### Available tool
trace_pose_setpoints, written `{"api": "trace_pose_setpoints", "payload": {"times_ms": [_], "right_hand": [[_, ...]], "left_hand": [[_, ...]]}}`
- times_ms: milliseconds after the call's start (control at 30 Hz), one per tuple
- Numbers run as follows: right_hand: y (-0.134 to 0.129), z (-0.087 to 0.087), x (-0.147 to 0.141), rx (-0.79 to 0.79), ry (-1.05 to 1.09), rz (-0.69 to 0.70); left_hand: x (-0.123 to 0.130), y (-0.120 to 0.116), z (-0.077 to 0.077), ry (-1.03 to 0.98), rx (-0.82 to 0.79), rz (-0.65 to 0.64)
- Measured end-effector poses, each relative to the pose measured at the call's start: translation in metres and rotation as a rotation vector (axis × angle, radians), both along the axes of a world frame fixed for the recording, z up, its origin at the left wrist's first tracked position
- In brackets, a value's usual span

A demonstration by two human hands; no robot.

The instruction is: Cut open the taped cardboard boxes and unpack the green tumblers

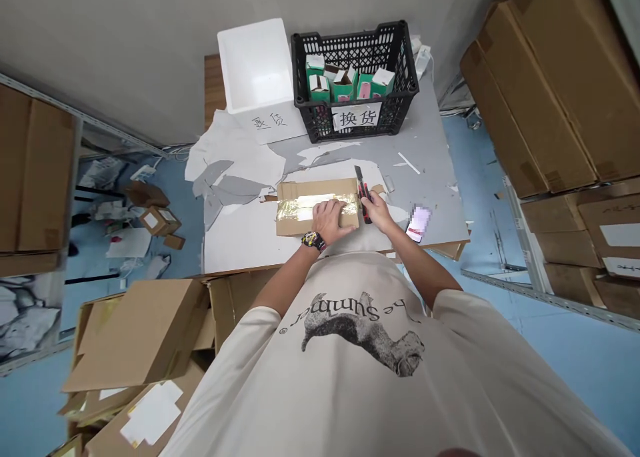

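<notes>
A cardboard box (295,227) with shiny clear tape and a white label across its top lies at the table's front edge. My left hand (328,221), with a watch at the wrist, rests palm down on the right part of the box, fingers extended over the tape. My right hand (379,212) is wrapped around a black and red utility knife (364,191). The knife points away from me, its blade end beyond the fingers, just beside the box's right end. A phone (416,229) with a lit screen lies to the right of my right forearm.
A black plastic crate (355,137) with several green-and-white small boxes stands at the back, beside a white foam bin (280,127). Torn paper covers parts of the table (430,150). Cardboard boxes (135,330) pile up at lower left; shelves of cartons (550,90) flank the right.
</notes>
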State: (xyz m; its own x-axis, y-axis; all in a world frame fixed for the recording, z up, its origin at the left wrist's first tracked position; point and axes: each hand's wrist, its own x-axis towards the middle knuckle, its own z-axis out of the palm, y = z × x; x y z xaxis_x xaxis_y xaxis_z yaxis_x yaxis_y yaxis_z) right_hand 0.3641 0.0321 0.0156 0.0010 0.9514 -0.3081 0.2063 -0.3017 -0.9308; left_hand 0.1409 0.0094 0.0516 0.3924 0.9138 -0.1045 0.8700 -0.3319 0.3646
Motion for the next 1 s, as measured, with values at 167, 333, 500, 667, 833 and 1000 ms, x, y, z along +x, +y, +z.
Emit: {"api": "trace_pose_setpoints", "payload": {"times_ms": [167, 333, 500, 667, 833, 1000], "right_hand": [[-0.007, 0.011, 0.042, -0.041, 0.000, 0.018], [0.013, 0.024, 0.033, -0.016, -0.173, 0.132], [0.059, 0.030, 0.000, 0.018, -0.595, 0.280], [0.072, 0.032, -0.008, -0.023, -0.752, 0.350], [0.068, 0.042, -0.003, -0.032, -0.732, 0.380], [0.043, 0.057, 0.051, -0.057, -0.490, 0.478]], "left_hand": [[0.014, 0.005, 0.013, 0.071, -0.022, -0.020], [0.023, 0.010, 0.017, 0.164, -0.024, -0.068], [0.025, 0.017, 0.019, 0.194, -0.028, -0.077], [0.021, 0.019, 0.013, 0.149, -0.046, -0.081], [0.015, 0.013, 0.003, 0.074, -0.008, -0.083], [0.013, 0.011, 0.002, 0.045, 0.051, 0.001]]}}
